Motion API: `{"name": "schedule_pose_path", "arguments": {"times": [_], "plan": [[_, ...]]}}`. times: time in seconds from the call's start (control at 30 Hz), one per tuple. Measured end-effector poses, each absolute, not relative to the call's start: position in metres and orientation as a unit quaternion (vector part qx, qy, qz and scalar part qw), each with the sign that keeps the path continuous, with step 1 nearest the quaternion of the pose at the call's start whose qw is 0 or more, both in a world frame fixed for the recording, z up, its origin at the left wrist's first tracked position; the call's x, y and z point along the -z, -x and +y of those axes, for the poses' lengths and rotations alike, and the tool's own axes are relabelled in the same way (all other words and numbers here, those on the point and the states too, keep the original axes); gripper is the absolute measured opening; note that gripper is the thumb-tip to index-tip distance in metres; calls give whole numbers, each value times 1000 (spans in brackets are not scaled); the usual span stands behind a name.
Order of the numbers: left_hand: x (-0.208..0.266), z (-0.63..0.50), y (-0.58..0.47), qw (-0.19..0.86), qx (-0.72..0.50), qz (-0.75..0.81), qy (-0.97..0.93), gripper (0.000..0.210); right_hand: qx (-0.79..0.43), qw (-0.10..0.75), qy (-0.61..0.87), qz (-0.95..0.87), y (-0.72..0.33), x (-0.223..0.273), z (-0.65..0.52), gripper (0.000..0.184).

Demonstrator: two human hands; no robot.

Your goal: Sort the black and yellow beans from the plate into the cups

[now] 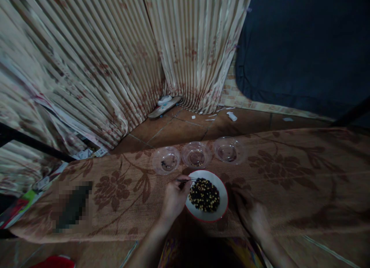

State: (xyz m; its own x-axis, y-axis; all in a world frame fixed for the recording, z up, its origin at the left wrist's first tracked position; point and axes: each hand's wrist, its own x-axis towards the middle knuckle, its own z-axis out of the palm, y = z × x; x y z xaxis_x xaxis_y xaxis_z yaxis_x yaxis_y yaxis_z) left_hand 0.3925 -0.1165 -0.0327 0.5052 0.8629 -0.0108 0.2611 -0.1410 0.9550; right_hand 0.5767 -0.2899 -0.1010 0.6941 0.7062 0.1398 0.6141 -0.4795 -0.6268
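My left hand (175, 198) is closed on slim metal tweezers (186, 179), whose tips reach over the left rim of a white plate with a red edge (199, 215). Mixed black and pale yellow beans or kernels (204, 195) are heaped on this plate. To its right, my right hand (254, 216) rests low over the cloth, fingers loosely stretched and dim, with nothing visible in them. Behind the plate stand three clear plastic bowls: the left bowl (157, 166) has a few dark pieces, the middle bowl (189, 145) a few pale ones, the right bowl (217, 144) no pieces I can make out.
A brown flowered cloth (162, 183) covers the long bench or table. A blurred-out dark object (74, 206) lies on its left side. Beyond the far edge are a tiled floor (173, 127), a skateboard (164, 108), small white litter and a striped curtain (115, 59).
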Motion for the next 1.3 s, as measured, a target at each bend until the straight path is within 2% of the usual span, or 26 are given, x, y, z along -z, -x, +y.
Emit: {"name": "schedule_pose_path", "arguments": {"times": [1.3], "plan": [[28, -118, -393, 519, -301, 410, -687, 19, -70, 344, 853, -385, -577, 101, -290, 36]]}}
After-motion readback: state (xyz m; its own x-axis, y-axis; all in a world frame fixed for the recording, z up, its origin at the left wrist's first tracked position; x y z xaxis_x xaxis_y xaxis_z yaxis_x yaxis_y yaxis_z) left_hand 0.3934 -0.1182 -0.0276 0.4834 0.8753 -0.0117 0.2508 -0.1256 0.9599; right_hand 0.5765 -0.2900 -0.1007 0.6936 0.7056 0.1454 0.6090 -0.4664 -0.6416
